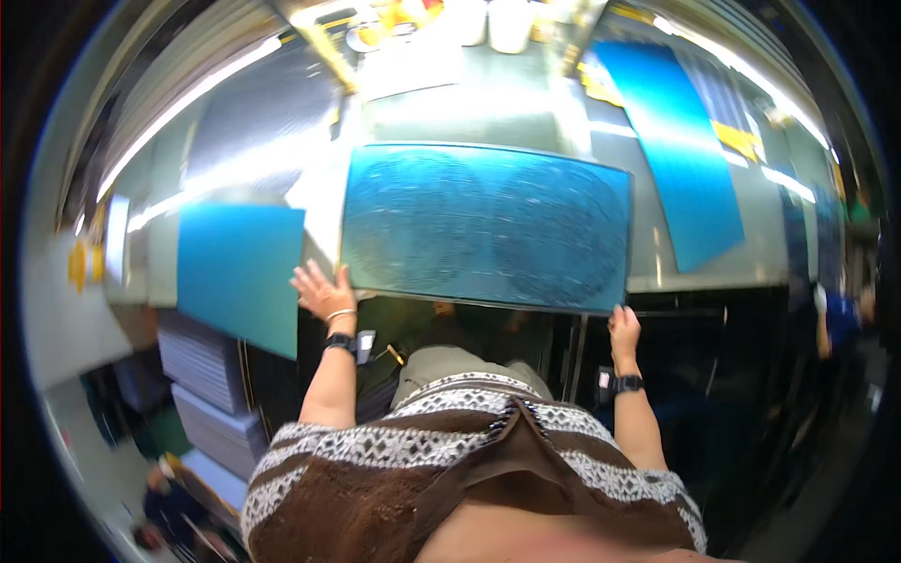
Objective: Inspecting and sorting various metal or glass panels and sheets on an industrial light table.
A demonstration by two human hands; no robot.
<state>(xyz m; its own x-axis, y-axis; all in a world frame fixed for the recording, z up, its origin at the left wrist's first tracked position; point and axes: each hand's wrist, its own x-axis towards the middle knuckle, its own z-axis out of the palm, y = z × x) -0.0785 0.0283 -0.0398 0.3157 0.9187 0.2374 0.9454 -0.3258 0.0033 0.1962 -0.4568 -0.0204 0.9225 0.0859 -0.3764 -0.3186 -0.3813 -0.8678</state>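
A rectangular blue panel (488,225) with a dark rim spans the middle of the view, its surface marked by two large dark round patterns. My left hand (324,293) is at the panel's near left corner, fingers spread and the thumb beside the edge. At the near right corner, my right hand (623,333) is closed, its fingers gripping the panel's edge. Left of my left hand is a plain blue-green sheet (242,267) that overhangs the near edge of the bench. Both wrists wear dark bands.
The panel is over a pale workbench (694,253). A long blue sheet (671,150) lies at the right. Stacks of grey sheets (202,361) stand below left. White containers (510,23) are at the far side. Other people (178,507) are at lower left and far right.
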